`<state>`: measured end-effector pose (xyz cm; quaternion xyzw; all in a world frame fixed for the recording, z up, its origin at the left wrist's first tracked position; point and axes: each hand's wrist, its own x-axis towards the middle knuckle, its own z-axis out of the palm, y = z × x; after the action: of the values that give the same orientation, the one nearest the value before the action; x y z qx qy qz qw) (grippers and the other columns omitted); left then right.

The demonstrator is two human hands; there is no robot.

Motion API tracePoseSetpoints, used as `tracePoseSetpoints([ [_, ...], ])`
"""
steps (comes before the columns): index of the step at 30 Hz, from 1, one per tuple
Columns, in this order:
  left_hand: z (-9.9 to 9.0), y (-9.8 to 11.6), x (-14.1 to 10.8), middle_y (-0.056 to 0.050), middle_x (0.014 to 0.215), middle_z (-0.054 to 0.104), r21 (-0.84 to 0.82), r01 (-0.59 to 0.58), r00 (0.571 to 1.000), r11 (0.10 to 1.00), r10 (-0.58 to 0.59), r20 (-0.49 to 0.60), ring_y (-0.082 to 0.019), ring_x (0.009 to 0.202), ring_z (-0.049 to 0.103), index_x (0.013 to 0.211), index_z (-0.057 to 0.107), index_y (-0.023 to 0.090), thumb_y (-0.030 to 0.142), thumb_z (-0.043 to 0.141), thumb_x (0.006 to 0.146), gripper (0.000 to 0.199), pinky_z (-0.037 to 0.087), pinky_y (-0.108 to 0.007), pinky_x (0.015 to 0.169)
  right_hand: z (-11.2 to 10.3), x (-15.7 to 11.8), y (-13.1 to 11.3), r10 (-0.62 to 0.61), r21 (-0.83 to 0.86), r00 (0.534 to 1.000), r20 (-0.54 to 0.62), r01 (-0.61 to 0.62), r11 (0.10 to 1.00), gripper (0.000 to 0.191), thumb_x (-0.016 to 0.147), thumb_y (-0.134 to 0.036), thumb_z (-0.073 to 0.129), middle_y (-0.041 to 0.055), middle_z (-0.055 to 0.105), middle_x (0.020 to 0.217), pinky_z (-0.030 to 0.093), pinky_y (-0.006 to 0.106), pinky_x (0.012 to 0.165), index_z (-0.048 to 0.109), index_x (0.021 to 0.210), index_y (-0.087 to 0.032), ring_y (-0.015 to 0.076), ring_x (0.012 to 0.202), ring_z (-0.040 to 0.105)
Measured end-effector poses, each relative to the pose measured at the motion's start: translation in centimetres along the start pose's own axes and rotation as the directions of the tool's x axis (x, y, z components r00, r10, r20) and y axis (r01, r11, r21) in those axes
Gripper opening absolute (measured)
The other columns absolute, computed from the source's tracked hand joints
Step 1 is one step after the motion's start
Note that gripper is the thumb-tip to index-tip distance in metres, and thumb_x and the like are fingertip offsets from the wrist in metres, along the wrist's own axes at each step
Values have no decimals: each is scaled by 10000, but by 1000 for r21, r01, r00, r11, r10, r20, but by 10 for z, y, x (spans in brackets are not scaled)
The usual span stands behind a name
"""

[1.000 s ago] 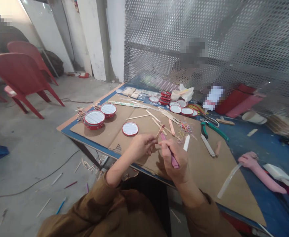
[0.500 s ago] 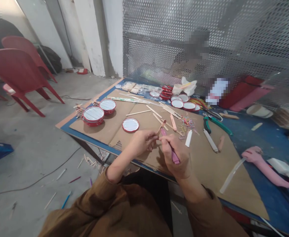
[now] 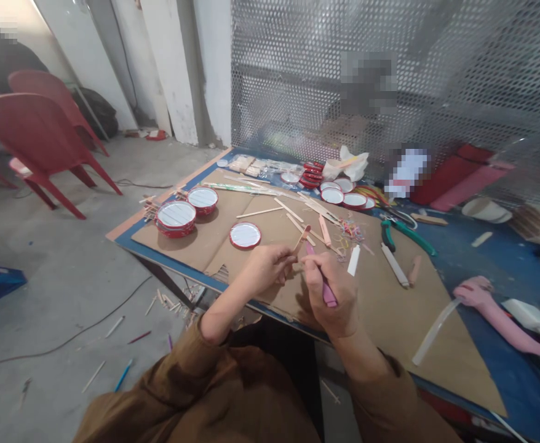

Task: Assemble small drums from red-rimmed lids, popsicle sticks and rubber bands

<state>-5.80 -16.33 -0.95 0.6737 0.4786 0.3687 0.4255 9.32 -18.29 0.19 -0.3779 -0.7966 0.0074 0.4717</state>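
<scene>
My left hand (image 3: 270, 264) is closed, pinching a thin wooden stick (image 3: 302, 240) that slants up and away, its far end reddish brown. A slim purple tool, by its look a utility knife (image 3: 329, 294), is gripped in my right hand (image 3: 332, 286). Its front end points toward the stick; whether the two touch I cannot tell. Both hands are close together above the brown cardboard (image 3: 371, 332). Left of them lies a round white disc with a red rim (image 3: 245, 235). Beyond are loose wooden sticks (image 3: 288, 209) and a peach-coloured slim piece (image 3: 325, 230).
Two red-sided drums (image 3: 176, 218) stand at the left. Red-rimmed discs (image 3: 332, 195) and tangled coloured bands (image 3: 350, 231) lie behind. Green-handled pliers (image 3: 408, 237), a white slim tool (image 3: 394, 264) and a pink glue gun (image 3: 496, 314) are at the right. Perforated metal (image 3: 288, 74) borders the back.
The view has shifted very slightly. Both hands keep their holds, and the purple utility knife's front end has moved slightly right, a little farther from the stick.
</scene>
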Motion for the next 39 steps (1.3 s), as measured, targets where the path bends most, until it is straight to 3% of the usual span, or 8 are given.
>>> tracePoseSetpoints([
  [3, 0, 0, 0, 47, 481, 539, 6, 1, 1000, 1000, -1, -6, -79, 459, 540, 703, 555, 157, 263, 466, 863, 212, 395, -153, 501, 0, -2, 1, 12, 30, 999, -49, -11, 999, 161, 903, -147, 431, 48, 650, 781, 464, 293, 699, 573, 849, -199, 161, 746, 613],
  [11, 1, -5, 1, 47, 484, 525, -10, -47, 999, 999, 47, -4, -79, 456, 537, 726, 561, 154, 261, 451, 867, 209, 384, -151, 484, 1, 2, -1, -55, 49, 998, 18, 54, 997, 134, 892, -127, 463, 36, 620, 741, 464, 278, 665, 578, 864, -191, 150, 696, 585],
  [18, 1, -4, 1, 45, 475, 526, -16, -24, 1000, 1000, 24, 1, -82, 448, 533, 701, 549, 156, 278, 454, 871, 230, 386, -157, 482, 1, -1, 0, -7, 30, 999, -43, 8, 1000, 148, 893, -119, 448, 43, 643, 771, 463, 289, 694, 567, 856, -198, 160, 737, 611],
  [25, 1, -3, 1, 47, 479, 518, 12, -25, 1000, 1000, 25, 2, -81, 457, 532, 720, 561, 152, 259, 443, 867, 217, 380, -156, 487, 0, 1, -2, -60, 21, 998, 12, 59, 998, 136, 892, -125, 461, 38, 633, 756, 470, 273, 673, 581, 877, -189, 150, 707, 598],
  [31, 0, -2, 0, 40, 482, 531, 26, -33, 999, 999, 33, -2, -83, 459, 532, 717, 568, 150, 277, 437, 873, 239, 379, -157, 490, 2, 0, 1, -46, 33, 998, -37, 48, 998, 147, 888, -103, 454, 49, 642, 759, 463, 276, 675, 573, 850, -179, 152, 716, 604],
  [39, 1, -3, 1, 40, 484, 529, 32, -36, 999, 999, 36, -12, -84, 460, 524, 719, 574, 151, 267, 443, 870, 231, 374, -160, 491, 1, 0, 0, -75, -4, 997, -11, 75, 997, 142, 891, -118, 460, 42, 651, 749, 468, 266, 662, 583, 861, -184, 146, 690, 605],
])
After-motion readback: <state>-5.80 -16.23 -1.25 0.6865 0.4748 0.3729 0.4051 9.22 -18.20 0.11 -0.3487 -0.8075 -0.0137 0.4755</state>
